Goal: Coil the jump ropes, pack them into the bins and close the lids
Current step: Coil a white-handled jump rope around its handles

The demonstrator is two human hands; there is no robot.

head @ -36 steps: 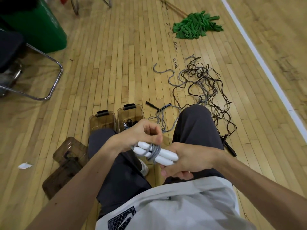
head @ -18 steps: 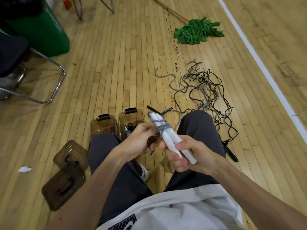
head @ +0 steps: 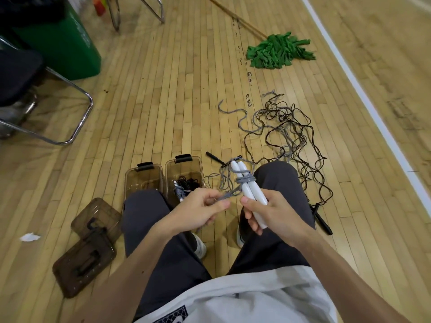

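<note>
My right hand grips two white jump-rope handles side by side, tips pointing away, with grey rope wound round them. My left hand pinches the grey rope's loose strand just left of the handles. Two open brown bins stand on the floor past my knees: the left bin looks empty, the right bin holds coiled ropes. Two brown lids lie at lower left. A tangle of black and grey ropes sprawls on the floor to the right.
Black rope handles lie by my right knee and another beyond the bins. A green mop lies far ahead. A green trash bin and metal chair frame stand at the left. White court line runs along the right.
The handles swung from lying across my lap to pointing away, now held by my right hand alone. My left hand let go of them and now pulls the grey strand leftwards.
</note>
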